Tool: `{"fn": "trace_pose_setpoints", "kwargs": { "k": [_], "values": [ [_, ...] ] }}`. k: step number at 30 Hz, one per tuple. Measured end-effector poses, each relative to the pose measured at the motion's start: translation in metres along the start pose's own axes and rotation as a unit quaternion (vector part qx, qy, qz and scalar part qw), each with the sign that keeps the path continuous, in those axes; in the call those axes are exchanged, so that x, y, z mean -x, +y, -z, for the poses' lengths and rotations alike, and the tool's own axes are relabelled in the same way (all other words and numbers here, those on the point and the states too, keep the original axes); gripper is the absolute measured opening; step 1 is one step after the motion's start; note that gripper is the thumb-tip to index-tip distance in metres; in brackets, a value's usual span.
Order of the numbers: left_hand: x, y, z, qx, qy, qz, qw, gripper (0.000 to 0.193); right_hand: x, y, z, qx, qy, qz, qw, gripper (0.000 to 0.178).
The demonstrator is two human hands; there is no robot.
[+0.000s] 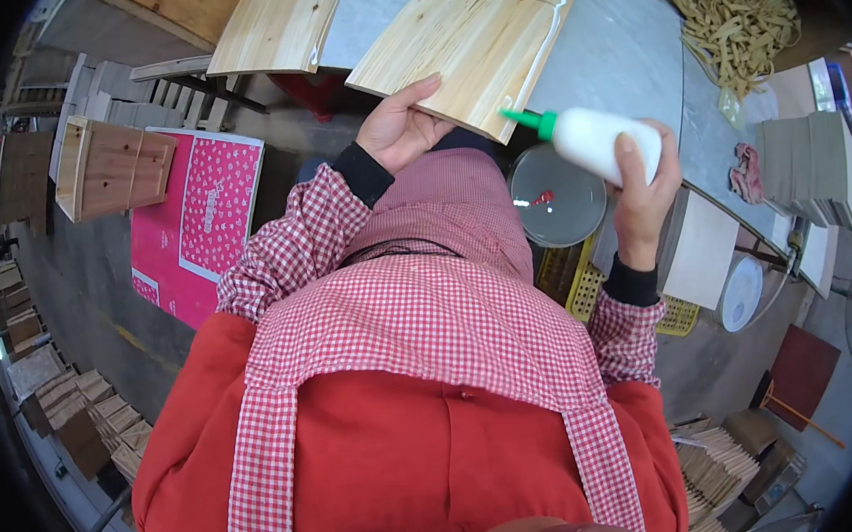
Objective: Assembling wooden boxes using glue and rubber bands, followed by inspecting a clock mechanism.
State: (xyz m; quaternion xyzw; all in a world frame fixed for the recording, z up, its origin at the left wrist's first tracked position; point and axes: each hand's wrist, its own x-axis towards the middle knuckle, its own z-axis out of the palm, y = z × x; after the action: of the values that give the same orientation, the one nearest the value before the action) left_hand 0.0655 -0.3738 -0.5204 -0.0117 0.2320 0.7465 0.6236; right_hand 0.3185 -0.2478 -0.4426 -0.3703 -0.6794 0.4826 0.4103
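Note:
My left hand [399,130] grips the near edge of a pale wooden board [470,57], thumb on top and fingers partly hidden underneath. In my right hand [647,177] is a white squeeze bottle [591,143] with a green nozzle, tilted so that the tip points left at the board's near right corner. Whether the tip touches the wood I cannot tell. A white line of what looks like glue runs along the board's right edge, and a thinner line crosses its far part. The board lies partly on a grey-blue table [619,46], its near end overhanging towards me.
Another wooden board [277,23] lies to the left. Wooden strips [735,17] fill a container at the far right, near stacked grey panels [814,170]. Below the table edge stands a round grey lid or stool [562,210]. A wooden box [116,170] rests on a pink carton [197,219] at left.

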Motion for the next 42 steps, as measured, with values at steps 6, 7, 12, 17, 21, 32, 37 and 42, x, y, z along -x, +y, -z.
{"fn": "trace_pose_setpoints", "kwargs": {
  "k": [6,7,12,17,21,32,37,42],
  "values": [
    [0.000,0.007,-0.009,-0.018,0.013,-0.026,0.999,0.046,0.011,-0.003,0.003,-0.101,0.057,-0.012,0.993,0.033],
    [0.002,0.010,-0.014,-0.016,0.001,-0.024,1.000,0.047,0.010,-0.010,0.004,-0.160,0.110,-0.015,0.981,0.035],
    [0.042,0.031,-0.060,-0.107,-0.094,-0.068,0.987,0.060,0.008,-0.007,0.035,-0.268,0.279,0.029,0.922,0.047],
    [0.018,0.076,-0.195,-0.175,-0.211,-0.123,0.954,0.046,0.006,-0.010,0.067,-0.262,0.341,0.062,0.901,0.045],
    [-0.033,0.093,-0.375,-0.279,-0.278,-0.161,0.905,0.034,0.008,-0.008,0.076,-0.254,0.400,0.069,0.878,0.040],
    [-0.217,0.112,-0.570,-0.206,-0.261,-0.173,0.927,0.053,0.024,0.050,0.103,-0.188,0.520,-0.016,0.833,0.049],
    [-0.208,0.149,-0.514,-0.555,-0.279,-0.103,0.777,0.048,0.002,0.059,0.103,-0.201,0.503,-0.060,0.838,0.054],
    [-0.163,0.262,-0.451,-0.653,0.000,-0.740,0.160,0.034,-0.040,0.025,0.067,-0.223,0.488,-0.021,0.844,0.054]
  ]
}}
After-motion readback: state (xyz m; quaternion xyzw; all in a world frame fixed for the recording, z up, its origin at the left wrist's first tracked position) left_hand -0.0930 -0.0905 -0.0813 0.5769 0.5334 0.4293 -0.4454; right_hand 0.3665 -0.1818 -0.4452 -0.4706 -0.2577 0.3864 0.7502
